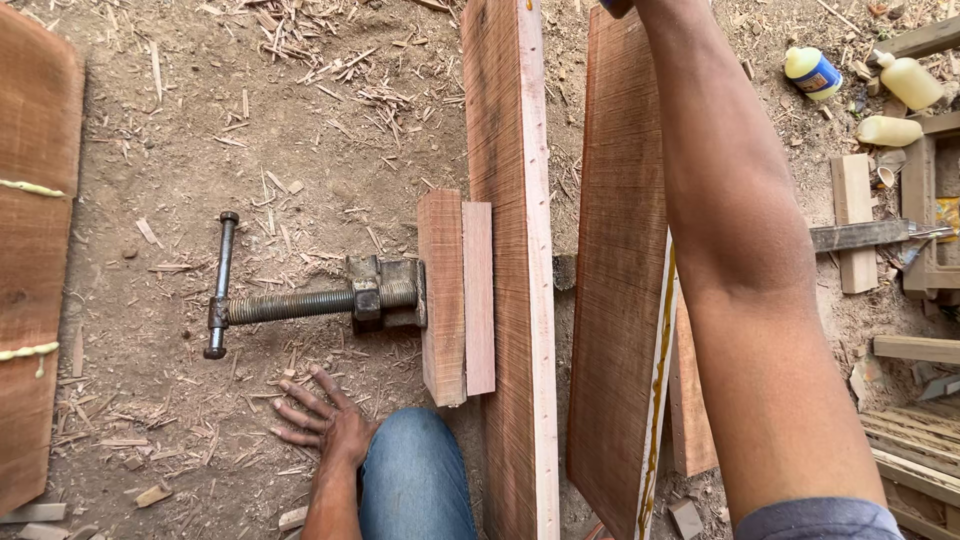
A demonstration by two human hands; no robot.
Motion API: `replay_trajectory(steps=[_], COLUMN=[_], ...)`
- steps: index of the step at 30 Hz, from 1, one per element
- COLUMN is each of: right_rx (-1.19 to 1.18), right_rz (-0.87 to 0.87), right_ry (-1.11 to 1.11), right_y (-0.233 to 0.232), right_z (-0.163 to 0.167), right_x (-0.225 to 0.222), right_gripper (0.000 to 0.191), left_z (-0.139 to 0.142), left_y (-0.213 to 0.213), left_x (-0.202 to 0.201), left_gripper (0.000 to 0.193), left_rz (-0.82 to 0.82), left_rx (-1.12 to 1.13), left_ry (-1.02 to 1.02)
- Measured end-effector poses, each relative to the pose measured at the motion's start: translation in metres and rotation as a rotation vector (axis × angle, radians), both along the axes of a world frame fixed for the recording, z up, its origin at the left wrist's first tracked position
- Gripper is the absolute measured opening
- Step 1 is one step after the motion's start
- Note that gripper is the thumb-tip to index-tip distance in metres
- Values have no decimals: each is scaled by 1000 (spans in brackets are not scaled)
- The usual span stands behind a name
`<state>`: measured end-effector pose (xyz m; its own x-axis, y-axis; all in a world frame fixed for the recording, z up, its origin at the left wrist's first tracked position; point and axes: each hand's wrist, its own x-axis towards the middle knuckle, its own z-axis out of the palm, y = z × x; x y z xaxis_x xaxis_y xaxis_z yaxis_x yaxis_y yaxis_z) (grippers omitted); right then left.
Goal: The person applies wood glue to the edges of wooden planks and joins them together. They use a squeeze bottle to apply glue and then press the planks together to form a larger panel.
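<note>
A rusty screw clamp (300,305) lies on the dirt ground (150,180), pushing two small blocks (457,297) against a long reddish plank (515,250). The left hand (322,420) rests flat, fingers (295,400) spread, holding nothing. The right arm (740,260) reaches up over a tilted plank (618,280); its hand is hidden.

We rest the left hand (318,425) flat on the dirt ground (150,200) near the screw clamp (310,300). Our right arm (750,270) extends over the tilted, glue-edged plank (620,290); its hand is out of view.
</note>
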<state>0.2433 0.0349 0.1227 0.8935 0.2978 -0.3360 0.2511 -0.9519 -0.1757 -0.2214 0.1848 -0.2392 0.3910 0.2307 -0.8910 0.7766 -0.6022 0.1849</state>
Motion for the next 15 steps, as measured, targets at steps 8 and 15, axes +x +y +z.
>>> replay_trajectory(steps=[8, 15], right_rx=[11, 23], right_rz=[4, 36], right_ry=[-4, -18], right_y=[-2, -27], right_z=[-12, -24], right_x=[0, -8], right_gripper=[31, 32], left_z=[4, 38], left_y=[2, 0], left_x=[0, 18], left_gripper=[154, 155], left_rz=[-4, 13], left_rx=[8, 9], left_ry=[-25, -8])
